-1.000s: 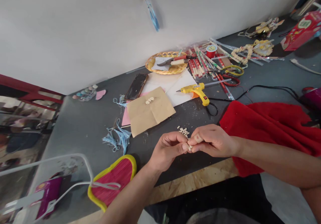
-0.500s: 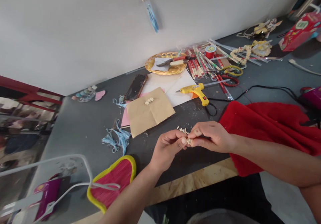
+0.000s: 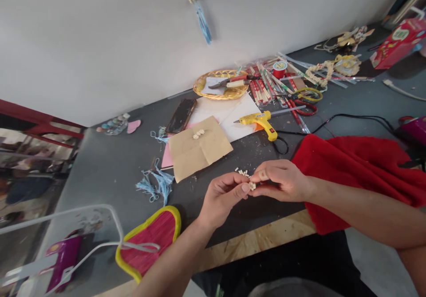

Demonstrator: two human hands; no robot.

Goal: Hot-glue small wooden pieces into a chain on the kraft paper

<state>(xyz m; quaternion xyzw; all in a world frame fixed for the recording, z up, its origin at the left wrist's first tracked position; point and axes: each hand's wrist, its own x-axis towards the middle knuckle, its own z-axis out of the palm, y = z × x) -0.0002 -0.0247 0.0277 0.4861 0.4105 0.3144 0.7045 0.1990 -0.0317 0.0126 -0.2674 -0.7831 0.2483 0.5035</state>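
A small cluster of cream-coloured short pieces (image 3: 252, 186) is pinched between my two hands above the table's front part. My left hand (image 3: 224, 197) grips it from the left with thumb and index finger. From the right, the fingertips of my right hand (image 3: 278, 180) close on the same cluster. Just behind the fingers, several loose cream pieces (image 3: 242, 172) lie on the dark tabletop, partly hidden by my hands. A similar row of cream pieces (image 3: 199, 134) rests on a brown paper sheet (image 3: 186, 161).
A yellow glue gun (image 3: 261, 121) lies behind my hands, its black cord running right. Red cloth (image 3: 333, 164) sits under my right forearm. Blue tassels (image 3: 159, 184), a phone (image 3: 181, 116), a wicker basket (image 3: 229, 93), scissors (image 3: 308, 95) and wrapped chopsticks (image 3: 262, 86) are spread around.
My right hand's fingertips have shifted slightly on the cream cluster, so more of it shows. Both hands otherwise stay in nearly the same place.
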